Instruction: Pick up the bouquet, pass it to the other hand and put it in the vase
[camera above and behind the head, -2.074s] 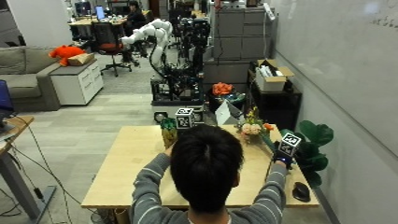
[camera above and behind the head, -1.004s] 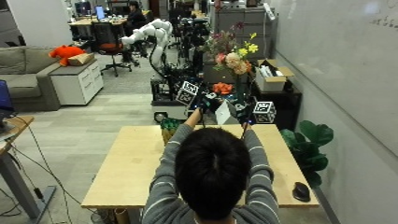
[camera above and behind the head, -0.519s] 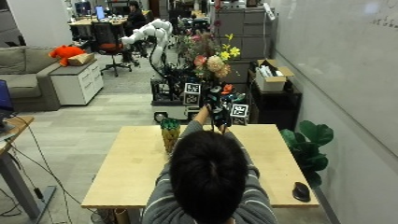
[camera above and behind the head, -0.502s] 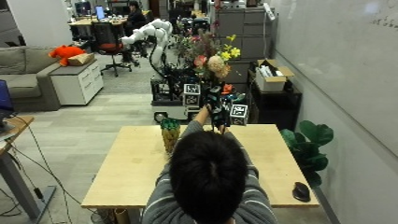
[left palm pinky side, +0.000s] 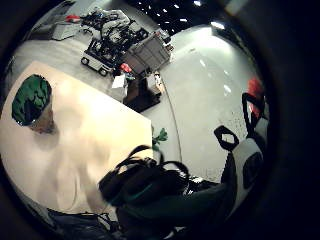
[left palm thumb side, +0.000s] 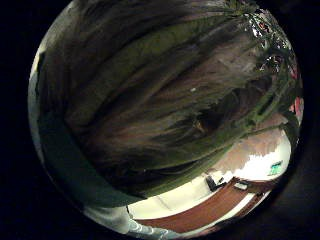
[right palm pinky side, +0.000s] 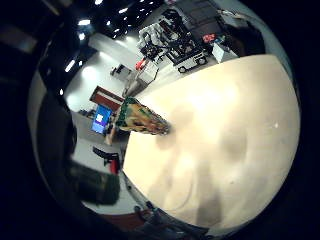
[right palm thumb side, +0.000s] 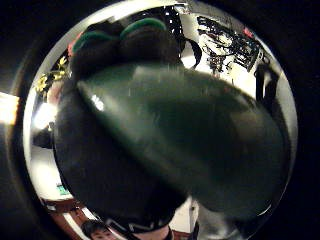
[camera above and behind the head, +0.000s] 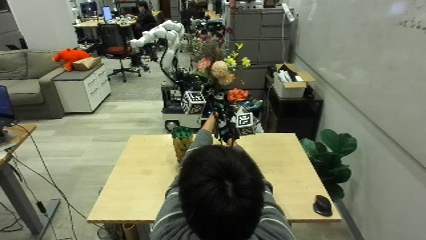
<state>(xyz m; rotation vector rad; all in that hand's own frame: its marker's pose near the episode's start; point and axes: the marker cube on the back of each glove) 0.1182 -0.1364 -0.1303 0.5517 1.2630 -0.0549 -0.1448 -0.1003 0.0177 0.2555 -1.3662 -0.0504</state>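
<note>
Both hands are meeting on the bouquet stems, held up above the far table edge — the left hand curling round them, the right hand wrapping just below. The vase is standing on the table, apart. Since a moment ago the bouquet is sitting slightly lower.

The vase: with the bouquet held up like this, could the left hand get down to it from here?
Probably yes. The vase stands alone on the table, its mouth uncovered, below and left of the raised left hand gripping the bouquet.
</note>
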